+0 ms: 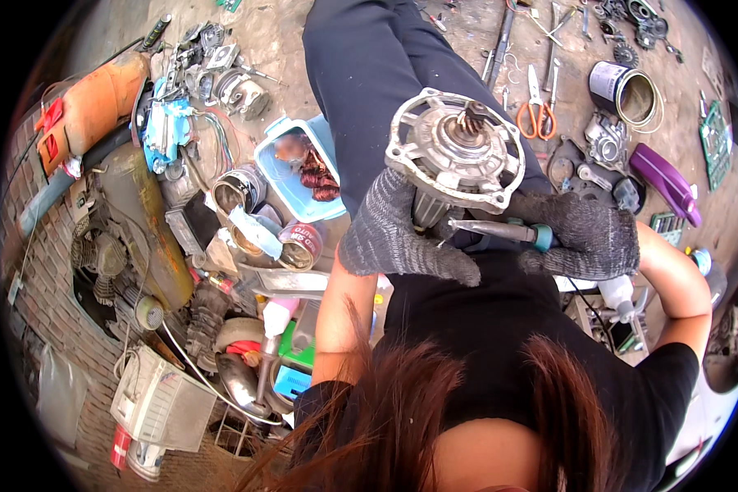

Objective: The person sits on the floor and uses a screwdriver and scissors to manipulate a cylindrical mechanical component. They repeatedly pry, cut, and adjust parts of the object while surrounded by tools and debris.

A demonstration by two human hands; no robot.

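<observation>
**Motor housing in the left glove, pliers in the right**

Head view: take the motor housing [459, 152] as the clock's centre; it sits above the lap of the dark trousers [357, 74], ringed flange and gear-tipped shaft facing up. Whether the legs bear any weight, I cannot tell. The gloved left hand [402, 234] grips it from 7 o'clock, fingers partly hidden below the flange, which probably keeps it steady while the upper face stays uncovered.

At 4 o'clock, the gloved right hand [586, 234] is closed around the teal-handled pliers [508, 231]. Their nose points to 9 o'clock, close beneath the flange, perhaps to reach the lower body; contact is not clear.

Orange-handled scissors [536, 119] lie at 2 o'clock, with an open can [631, 94] further out that way. Near 9 o'clock, a blue tub [292, 199] holds copper-coloured coils [320, 179], seemingly to keep them together beside the leg.
</observation>
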